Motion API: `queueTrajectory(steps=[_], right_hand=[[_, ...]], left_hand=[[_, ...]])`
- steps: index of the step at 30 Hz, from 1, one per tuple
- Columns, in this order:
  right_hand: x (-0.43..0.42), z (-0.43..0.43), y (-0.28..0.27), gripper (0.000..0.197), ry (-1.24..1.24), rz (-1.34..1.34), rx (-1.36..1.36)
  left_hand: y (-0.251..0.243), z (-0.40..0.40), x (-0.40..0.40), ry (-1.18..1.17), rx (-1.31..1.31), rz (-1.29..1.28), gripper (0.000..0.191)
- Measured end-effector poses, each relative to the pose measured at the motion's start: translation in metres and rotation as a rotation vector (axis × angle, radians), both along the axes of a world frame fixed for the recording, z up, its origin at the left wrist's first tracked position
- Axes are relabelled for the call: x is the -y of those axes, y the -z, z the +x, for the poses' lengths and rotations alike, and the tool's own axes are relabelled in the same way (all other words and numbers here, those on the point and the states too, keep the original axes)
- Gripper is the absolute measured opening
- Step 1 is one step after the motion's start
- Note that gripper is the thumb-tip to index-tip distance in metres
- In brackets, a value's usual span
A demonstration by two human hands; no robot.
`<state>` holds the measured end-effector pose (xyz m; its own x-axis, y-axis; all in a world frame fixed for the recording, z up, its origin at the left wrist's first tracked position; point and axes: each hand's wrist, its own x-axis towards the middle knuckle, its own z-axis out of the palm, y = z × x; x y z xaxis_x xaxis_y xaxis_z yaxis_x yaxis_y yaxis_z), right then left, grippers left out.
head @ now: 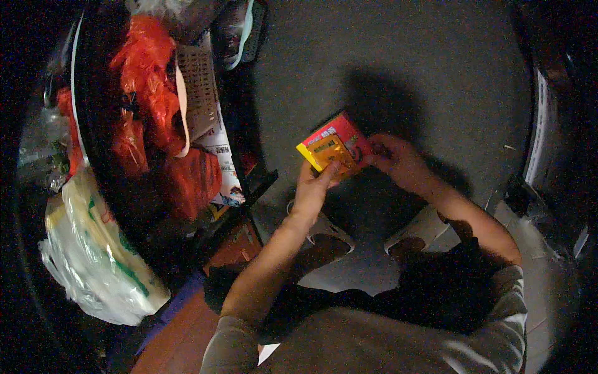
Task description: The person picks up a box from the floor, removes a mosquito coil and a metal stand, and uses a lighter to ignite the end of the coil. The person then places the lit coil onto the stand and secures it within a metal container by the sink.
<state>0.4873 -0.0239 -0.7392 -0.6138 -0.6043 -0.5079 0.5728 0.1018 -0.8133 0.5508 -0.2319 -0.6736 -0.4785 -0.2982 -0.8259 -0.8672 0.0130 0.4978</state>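
Observation:
A red carton or packet [343,127] with a yellow edge is held in front of me, above the dark floor. It bears writing. Against its near face lies a small orange sachet [330,150], pressed there by the thumb of my left hand [313,189]; the fingers of that hand pass underneath, mostly hidden. My right hand [397,159] is at the right end of the red packet, its fingertips bent around that end. Shadow makes the exact grip of the right fingers hard to see.
Left of me are red plastic bags [149,70], a grey perforated basket [198,75] with a pale handle, a printed sheet [226,159] and a bulky white plastic bag [103,252]. A dark basket [243,42] stands farther off. My slippers [331,236] are on the grey floor [444,56].

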Motion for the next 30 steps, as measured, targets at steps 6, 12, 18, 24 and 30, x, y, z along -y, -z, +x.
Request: queueTrajectory(steps=[6,12,18,24,30], right_hand=[[-0.002,0.015,-0.009,0.03,0.057,0.203,-0.248],[-0.007,0.023,-0.003,0.031,0.125,0.297,-0.467],[-0.009,0.021,-0.009,0.03,0.075,0.261,-0.438],[-0.027,0.032,0.003,0.031,0.076,0.184,-0.416],[-0.027,0.037,0.016,0.039,0.102,0.199,-0.647]], left_hand=[[0.026,0.023,0.007,-0.112,-0.068,0.062,0.032],[0.032,0.051,0.029,-0.167,-0.085,-0.053,0.023],[0.061,0.09,0.074,-0.139,0.013,-0.175,0.039],[-0.01,0.004,-0.005,0.58,-0.501,-0.661,0.062],[-0.037,-0.018,0.021,1.033,-0.568,-0.481,0.042]])
